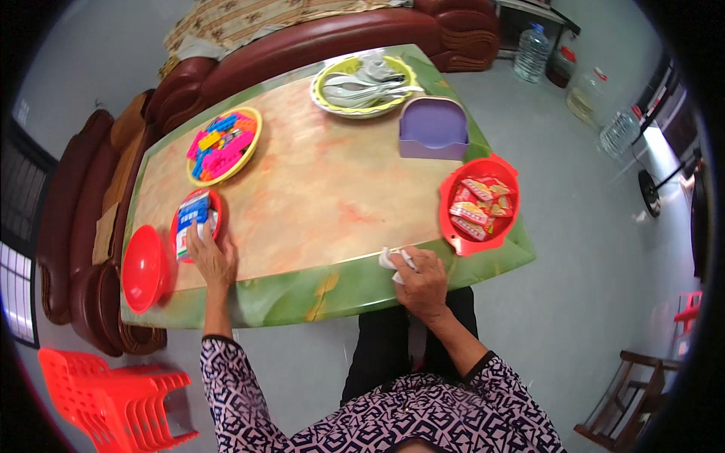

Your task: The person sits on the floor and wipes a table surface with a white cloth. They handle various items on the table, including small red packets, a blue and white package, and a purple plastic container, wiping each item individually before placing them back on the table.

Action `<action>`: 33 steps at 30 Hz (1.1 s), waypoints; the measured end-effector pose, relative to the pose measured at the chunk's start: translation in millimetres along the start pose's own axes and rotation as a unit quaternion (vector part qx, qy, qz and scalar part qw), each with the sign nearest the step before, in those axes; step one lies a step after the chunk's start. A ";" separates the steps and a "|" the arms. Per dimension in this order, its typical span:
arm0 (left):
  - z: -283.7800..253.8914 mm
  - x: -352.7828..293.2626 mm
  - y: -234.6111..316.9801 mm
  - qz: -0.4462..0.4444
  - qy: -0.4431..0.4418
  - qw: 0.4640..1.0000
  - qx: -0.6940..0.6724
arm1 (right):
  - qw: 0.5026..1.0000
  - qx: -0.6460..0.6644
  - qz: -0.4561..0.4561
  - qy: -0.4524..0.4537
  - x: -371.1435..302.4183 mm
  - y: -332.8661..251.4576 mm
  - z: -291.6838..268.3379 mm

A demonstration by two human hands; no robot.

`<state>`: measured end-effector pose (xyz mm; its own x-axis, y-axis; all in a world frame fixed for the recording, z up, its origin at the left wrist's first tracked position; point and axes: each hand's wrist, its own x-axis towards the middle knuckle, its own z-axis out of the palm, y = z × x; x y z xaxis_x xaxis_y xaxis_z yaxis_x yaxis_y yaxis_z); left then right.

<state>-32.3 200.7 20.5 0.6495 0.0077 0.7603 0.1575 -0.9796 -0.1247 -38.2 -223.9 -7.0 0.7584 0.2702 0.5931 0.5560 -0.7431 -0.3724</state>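
At the near left of the table, my left hand [211,253] reaches over a small red bowl [217,202]. Its fingers are stretched out and apart, their tips on a blue-and-white packet [193,211] that lies in the bowl. Part of the packet is hidden under the hand. A deeper-looking red bowl [143,268] stands just to the left. By the front edge, right of the middle, my right hand [421,281] is closed round a crumpled white tissue [387,259], resting on the green border of the table [317,291].
Red-wrapped snack packets [472,211] fill a red basket [508,219] at right. Behind it are a purple box [433,136] and a yellow-rimmed basket [318,87] of spoons. A yellow basket [255,143] holds colourful building blocks. Red stools [113,392] stand at lower left.
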 end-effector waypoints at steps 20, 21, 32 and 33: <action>-10.0 63.1 372.2 -0.215 -0.519 0.450 -0.695 | 1.000 -0.001 -0.023 -0.009 -11.5 5.2 14.3; -7.9 62.2 368.2 -0.224 -0.518 0.446 -0.695 | 0.999 -0.001 -0.027 -0.027 -8.5 3.8 10.1; -68.3 70.3 227.4 -0.408 -0.370 0.438 -0.711 | 0.997 0.010 -0.075 -0.017 -3.3 1.5 -1.3; -58.3 56.9 200.0 -0.409 -0.365 0.466 -0.694 | 0.997 0.011 -0.079 -0.016 -2.7 -0.7 -1.8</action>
<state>-7.2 -6.5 76.0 0.9545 0.0622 -0.2916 0.2706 0.2301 0.9348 -41.3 -225.1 -7.0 0.6707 0.4027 0.6229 0.6767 -0.6761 -0.2915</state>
